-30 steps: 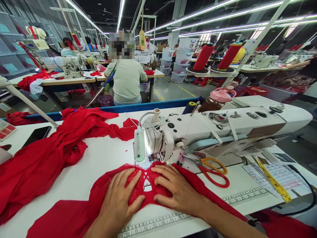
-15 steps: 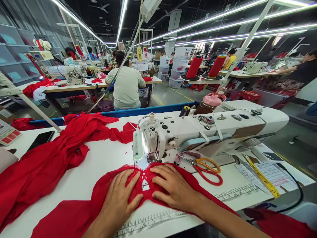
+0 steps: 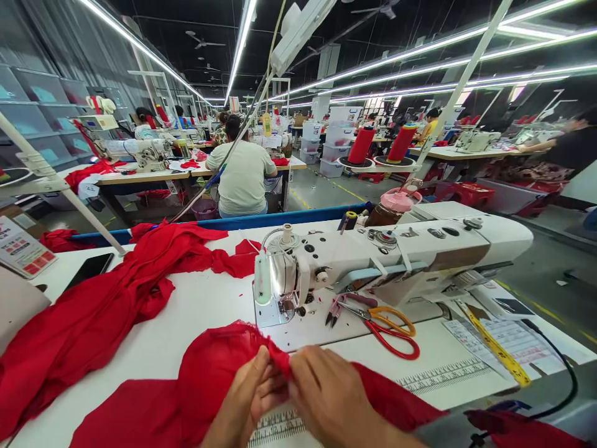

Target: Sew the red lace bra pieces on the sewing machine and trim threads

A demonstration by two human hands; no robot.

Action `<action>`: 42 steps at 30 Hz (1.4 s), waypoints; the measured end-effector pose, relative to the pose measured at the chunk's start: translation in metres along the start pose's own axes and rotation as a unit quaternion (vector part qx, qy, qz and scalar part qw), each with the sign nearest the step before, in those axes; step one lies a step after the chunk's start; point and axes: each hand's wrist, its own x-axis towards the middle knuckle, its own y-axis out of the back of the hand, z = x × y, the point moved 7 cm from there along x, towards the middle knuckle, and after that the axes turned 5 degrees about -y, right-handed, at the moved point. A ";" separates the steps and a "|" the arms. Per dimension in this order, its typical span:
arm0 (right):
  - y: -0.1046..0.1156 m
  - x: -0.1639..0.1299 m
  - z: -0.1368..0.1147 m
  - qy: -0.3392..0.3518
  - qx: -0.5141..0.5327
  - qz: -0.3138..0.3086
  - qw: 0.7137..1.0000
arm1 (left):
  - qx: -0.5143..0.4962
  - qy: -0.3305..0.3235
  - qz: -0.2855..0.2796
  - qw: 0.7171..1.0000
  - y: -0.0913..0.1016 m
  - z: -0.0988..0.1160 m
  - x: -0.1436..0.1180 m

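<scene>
A red bra (image 3: 212, 364) with lace edging lies bunched at the front of the sewing table, one rounded cup to the left. My left hand (image 3: 252, 395) pinches its lace edge between thumb and fingers. Close beside it, my right hand (image 3: 326, 389) is closed round the same red fabric, its fingertips partly hidden. Both hands are in front of the white sewing machine (image 3: 396, 249), whose lit needle area (image 3: 286, 305) has no fabric under it. Scissors with orange and red handles (image 3: 394, 330) lie to the right, against small thread snips (image 3: 332, 311).
A long heap of red fabric (image 3: 107, 298) covers the table's left side, near a black phone (image 3: 88, 269). Paper sheets (image 3: 504, 339) and a yellow measuring tape (image 3: 497, 345) lie at the right. Red thread cones (image 3: 361, 146) stand behind the machine. A co-worker (image 3: 240, 177) sits ahead.
Both hands were spread flat on the bra near the needle. Now they have drawn it towards me, lifted its middle, and closed on the fabric. The view has shifted slightly.
</scene>
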 end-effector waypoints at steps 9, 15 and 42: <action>-0.002 -0.016 -0.002 -0.039 0.229 -0.068 0.970 | -0.018 -0.113 0.158 0.981 0.035 -0.011 -0.011; -0.036 -0.014 0.019 -0.287 0.541 -0.248 0.751 | 0.017 -0.159 0.181 0.970 0.042 -0.009 -0.021; -0.031 -0.003 0.013 -0.232 0.531 -0.119 0.806 | 0.510 -0.450 0.098 0.727 0.007 0.057 -0.046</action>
